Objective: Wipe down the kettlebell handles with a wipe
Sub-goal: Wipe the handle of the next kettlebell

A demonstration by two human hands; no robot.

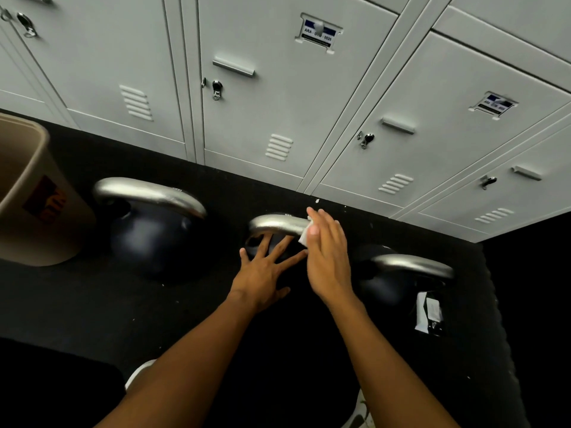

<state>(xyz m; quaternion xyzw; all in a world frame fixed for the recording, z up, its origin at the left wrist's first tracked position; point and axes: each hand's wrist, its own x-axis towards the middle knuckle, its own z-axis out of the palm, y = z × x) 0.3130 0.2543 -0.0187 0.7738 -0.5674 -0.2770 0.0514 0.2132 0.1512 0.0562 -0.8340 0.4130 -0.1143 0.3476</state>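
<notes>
Three kettlebells on the black rubber floor (92,304), in a row along the foot of the grey lockers (278,103). The left kettlebell (151,236) is the biggest, the middle kettlebell (251,244) sits mostly under the hands, and the right kettlebell (383,288) is lowest in frame. All have dark round bodies and a bare silver handle arching on top. One white wipe (303,236), two hands, one beige bin (31,211), one black-and-white packet (428,313).

The wipe is small and crumpled, pressed against the right end of the middle handle (275,225). The right hand (327,257) pushes it there with straight fingers, not curled round the bar. The left hand (262,279) is flat with fingers spread on the middle kettlebell's body just below the handle, holding nothing.

The left handle (148,193) is thick, shiny and uncovered. The right handle (411,264) is also uncovered.

The bin stands just left of the left kettlebell, close to it. The packet lies on the floor just beside the right kettlebell, on the near side. Locker bases run close behind all three bells. The gap between left and middle is narrow, and middle to right is similar. Bare floor spreads on the near-left side. The floor's toothed edge (494,291) runs down the right, beyond the right kettlebell. Four locker latches are visible, and white shoe tips (139,372) show at the bottom.
</notes>
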